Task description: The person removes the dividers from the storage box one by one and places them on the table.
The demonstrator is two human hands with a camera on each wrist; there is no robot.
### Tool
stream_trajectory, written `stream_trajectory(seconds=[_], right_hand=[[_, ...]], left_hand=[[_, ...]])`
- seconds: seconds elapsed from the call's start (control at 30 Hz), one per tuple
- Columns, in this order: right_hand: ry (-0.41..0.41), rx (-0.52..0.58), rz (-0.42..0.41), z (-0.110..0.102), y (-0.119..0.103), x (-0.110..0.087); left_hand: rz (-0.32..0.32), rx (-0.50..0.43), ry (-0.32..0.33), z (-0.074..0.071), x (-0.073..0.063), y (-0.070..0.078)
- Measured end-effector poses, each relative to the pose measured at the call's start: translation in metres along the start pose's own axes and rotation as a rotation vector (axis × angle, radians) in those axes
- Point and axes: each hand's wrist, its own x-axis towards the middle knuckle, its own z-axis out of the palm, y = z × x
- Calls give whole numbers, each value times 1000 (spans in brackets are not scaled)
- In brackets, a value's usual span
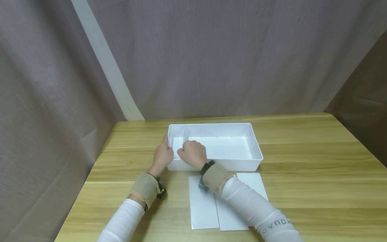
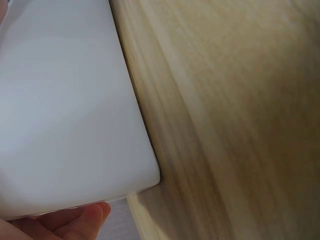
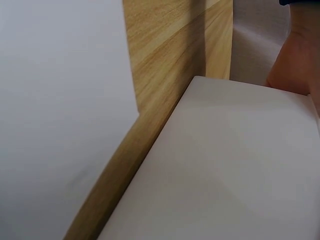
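Observation:
A white rectangular box (image 1: 229, 164) sits on the table with its top uncovered. Inside it, a thin white divider (image 1: 185, 133) stands across the left part. My left hand (image 1: 163, 155) grips the box's left wall near the front corner, its index finger stretched along the side. In the left wrist view, fingertips (image 2: 90, 220) show past the box's end. My right hand (image 1: 193, 153) reaches over the front wall with curled fingers at the divider's near end; the fingertips and the contact are hidden from the head view.
Several flat white panels (image 1: 204, 208) lie in front of the box, partly under the right forearm. The wooden table (image 1: 308, 174) extends to both sides. A grey curtain (image 1: 211, 60) hangs behind its far edge.

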Motion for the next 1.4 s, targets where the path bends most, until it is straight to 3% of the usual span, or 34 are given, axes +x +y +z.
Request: stream_trajectory(seconds=[0.6, 1.4], right_hand=[[62, 33, -23, -1, 0, -1], [98, 89, -39, -3, -1, 0]], left_hand=[[-11, -15, -29, 0, 0, 0], [1, -4, -18, 0, 0, 0]])
